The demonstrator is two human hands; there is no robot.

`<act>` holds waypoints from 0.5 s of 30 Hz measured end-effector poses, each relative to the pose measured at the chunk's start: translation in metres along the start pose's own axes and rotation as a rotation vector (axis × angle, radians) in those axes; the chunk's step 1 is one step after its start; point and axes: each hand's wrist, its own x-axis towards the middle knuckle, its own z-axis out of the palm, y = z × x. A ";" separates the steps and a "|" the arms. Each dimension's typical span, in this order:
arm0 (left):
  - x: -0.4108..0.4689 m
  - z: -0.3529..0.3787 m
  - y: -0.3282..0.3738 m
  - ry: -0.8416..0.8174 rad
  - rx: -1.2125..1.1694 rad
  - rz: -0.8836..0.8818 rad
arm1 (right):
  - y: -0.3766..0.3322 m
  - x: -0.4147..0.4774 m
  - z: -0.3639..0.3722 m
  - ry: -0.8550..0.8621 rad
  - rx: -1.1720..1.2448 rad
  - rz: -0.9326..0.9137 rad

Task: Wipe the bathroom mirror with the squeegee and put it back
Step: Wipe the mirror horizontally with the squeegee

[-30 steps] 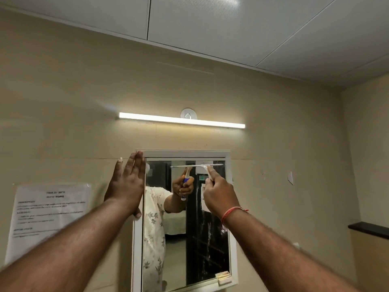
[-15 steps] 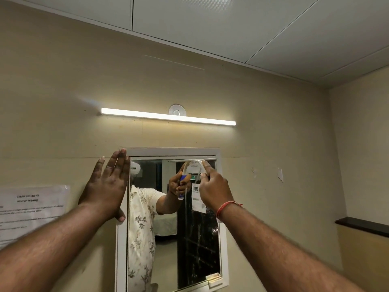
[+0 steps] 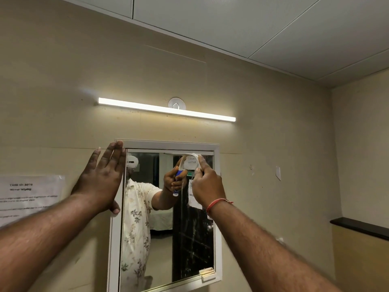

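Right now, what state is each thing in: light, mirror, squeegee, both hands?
tube light, on.
mirror, marks on the lower glass.
squeegee, held to the top of the mirror glass.
right hand, grips the squeegee.
left hand, flat, fingers straight, on the mirror's left frame edge.

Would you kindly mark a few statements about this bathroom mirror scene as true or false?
1. The right hand grips the squeegee near the top of the mirror. True.
2. The left hand holds a cloth. False: it presses flat, fingers straight, against the mirror's left frame edge, holding nothing.
3. The light bar above the mirror is off. False: it is lit.
4. A paper notice hangs on the wall left of the mirror. True.
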 end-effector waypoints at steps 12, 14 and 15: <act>-0.013 0.023 0.007 0.116 -0.136 0.038 | 0.002 -0.010 0.005 0.043 -0.061 0.002; -0.013 0.031 0.011 0.114 -0.136 0.034 | 0.005 -0.013 0.005 0.044 -0.060 0.006; -0.014 0.035 0.012 0.125 -0.147 0.038 | 0.008 -0.015 0.006 0.045 -0.063 0.006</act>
